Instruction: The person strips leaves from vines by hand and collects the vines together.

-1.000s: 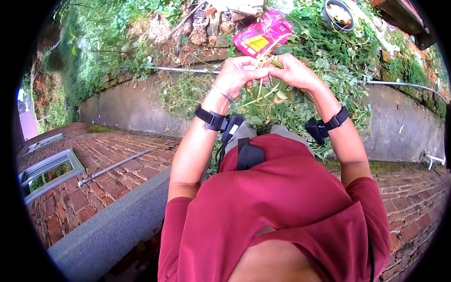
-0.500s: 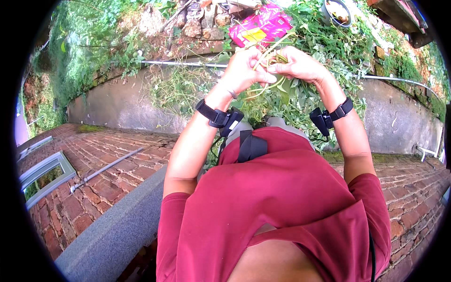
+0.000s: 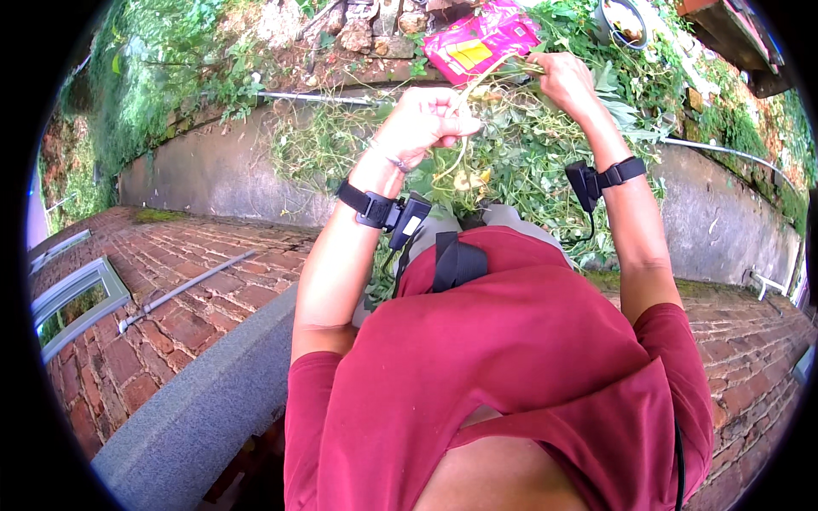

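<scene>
My left hand (image 3: 423,122) pinches a thin pale-green vine stem (image 3: 492,71) between thumb and fingers. The stem slants up from it toward my right hand (image 3: 563,81), which is farther out and closed round the stem's other end. Some green leaves hang beside my right wrist, and I cannot tell whether they belong to the same vine. Under both hands lies a wide heap of cut vines and leaves (image 3: 537,162). A pink plastic bag with a yellow patch (image 3: 481,43) lies just beyond the stem.
A pale pipe (image 3: 319,98) runs along the concrete strip (image 3: 213,179) before me. A round dark pot (image 3: 622,23) stands at the far right. Stones (image 3: 356,36) lie at the back. Behind me are a brick wall (image 3: 187,328) and a grey ledge (image 3: 204,409).
My hands have moved apart: the right outward and to the right, the left slightly left and nearer. The stem now stretches between them.
</scene>
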### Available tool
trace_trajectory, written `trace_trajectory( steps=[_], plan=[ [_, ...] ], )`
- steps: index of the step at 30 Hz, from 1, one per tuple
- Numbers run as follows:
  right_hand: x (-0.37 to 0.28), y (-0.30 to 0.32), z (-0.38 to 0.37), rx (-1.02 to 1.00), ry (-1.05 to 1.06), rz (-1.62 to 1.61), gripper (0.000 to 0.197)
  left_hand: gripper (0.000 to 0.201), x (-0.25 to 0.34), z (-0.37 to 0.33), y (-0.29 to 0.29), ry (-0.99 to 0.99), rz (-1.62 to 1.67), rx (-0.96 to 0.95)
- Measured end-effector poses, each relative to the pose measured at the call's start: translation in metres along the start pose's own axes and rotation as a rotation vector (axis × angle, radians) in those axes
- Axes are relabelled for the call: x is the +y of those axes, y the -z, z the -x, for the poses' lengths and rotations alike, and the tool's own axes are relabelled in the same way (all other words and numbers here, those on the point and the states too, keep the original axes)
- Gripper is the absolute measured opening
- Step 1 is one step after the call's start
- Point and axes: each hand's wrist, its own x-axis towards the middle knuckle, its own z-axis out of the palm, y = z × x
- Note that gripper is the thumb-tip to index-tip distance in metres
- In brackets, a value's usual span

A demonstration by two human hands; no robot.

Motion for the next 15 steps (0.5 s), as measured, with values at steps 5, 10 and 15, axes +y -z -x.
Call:
trace_trajectory(
  steps=[5, 10, 15],
  plan=[
    [0.001, 0.032, 0.015, -0.276, -0.224, -0.656, 0.02, 0.013, 0.0, -0.002, 0.014, -0.044, 0.138, 0.189],
    [-0.063, 0.029, 0.045, -0.179, 0.03, -1.177, 0.022, 0.012, 0.006, -0.014, -0.018, -0.07, 0.134, 0.301],
    [-0.063, 0.027, 0.048, -0.207, 0.138, -1.118, 0.03, 0.013, 0.005, -0.033, -0.037, -0.139, 0.115, 0.29]
  ],
)
